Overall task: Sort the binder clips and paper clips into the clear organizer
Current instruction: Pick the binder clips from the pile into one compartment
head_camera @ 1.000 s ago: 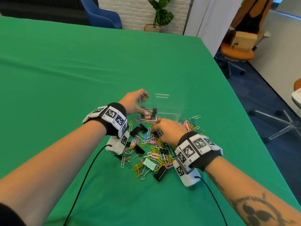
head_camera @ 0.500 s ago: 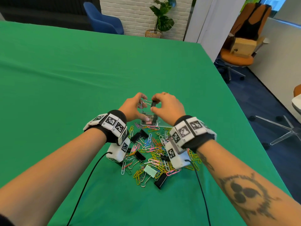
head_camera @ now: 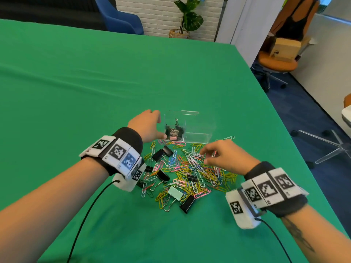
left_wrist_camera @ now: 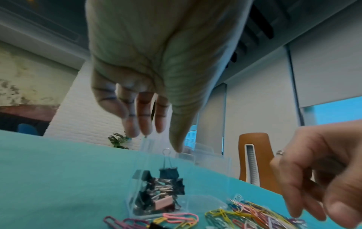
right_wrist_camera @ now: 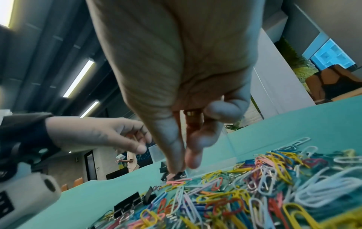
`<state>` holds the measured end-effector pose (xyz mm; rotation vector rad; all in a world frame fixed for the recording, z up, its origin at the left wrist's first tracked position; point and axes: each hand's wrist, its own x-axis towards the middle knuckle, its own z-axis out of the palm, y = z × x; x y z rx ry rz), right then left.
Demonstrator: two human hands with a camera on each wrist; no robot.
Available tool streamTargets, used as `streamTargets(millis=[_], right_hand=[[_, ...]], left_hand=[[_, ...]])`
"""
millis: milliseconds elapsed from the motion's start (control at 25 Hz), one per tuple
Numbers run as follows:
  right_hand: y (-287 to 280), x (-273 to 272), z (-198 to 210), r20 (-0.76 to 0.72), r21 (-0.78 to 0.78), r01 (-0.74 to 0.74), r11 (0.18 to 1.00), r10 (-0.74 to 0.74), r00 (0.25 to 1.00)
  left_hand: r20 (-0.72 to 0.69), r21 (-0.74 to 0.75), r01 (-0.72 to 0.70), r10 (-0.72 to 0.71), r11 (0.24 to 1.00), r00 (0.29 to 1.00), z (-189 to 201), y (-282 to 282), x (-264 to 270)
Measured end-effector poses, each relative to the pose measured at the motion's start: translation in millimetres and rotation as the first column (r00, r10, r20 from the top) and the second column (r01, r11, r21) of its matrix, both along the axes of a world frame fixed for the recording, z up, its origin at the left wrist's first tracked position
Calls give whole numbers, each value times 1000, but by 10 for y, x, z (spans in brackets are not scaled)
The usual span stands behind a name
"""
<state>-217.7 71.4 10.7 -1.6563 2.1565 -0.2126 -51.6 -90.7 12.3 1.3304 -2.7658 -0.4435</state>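
The clear organizer stands on the green table just beyond a heap of coloured paper clips. Its left compartment holds several binder clips, mostly black, also seen in the left wrist view as binder clips. My left hand sits against the organizer's left side with relaxed, spread fingers, holding nothing; contact is unclear. My right hand hovers low over the heap, thumb and forefinger close together with nothing seen between them. Black binder clips and a mint one lie in the heap.
The table's right edge drops to the floor, where an orange chair and a chair base stand. A blue chair and a plant are beyond the far edge. Cables trail from both wrists.
Half a second ago my right hand held a black binder clip over the organizer. That clip now stands in the left compartment, my right hand has dropped back to the heap, and my left hand has opened.
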Motion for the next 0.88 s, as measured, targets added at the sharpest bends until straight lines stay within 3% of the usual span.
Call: streamTargets(millis=[160,320,480,560,640,720,800,880], right_hand=[[104,146,-67,-67,36,-91,995,93,993],[138,343,-199,-110,95,-184,978,194,975],[107,393,-300,-129,79,-164,983,173,976],[92,351,-262,-41,35,-123,992,124,991],[14,294,-137,85,-126,-17,992,28,996],[-132,257,19,196,-308,132,942,-73,978],[-311,308,133,280,-414,241,878,-128,951],[-487,414,190,309,-466,286,838,-149,939]], left_hand=[[-105,-268,134,-167,954,980,70,187,-162],[172,-351,268,-220,897,960,76,127,-310],[178,-376,259,-205,890,962,92,96,-298],[130,-337,229,-196,913,972,107,97,-217],[-90,-327,147,-186,934,978,115,92,-108],[-373,-239,78,-166,968,913,134,147,-57],[-549,72,113,-55,991,834,164,248,-88],[-628,396,189,114,899,770,186,330,-155]])
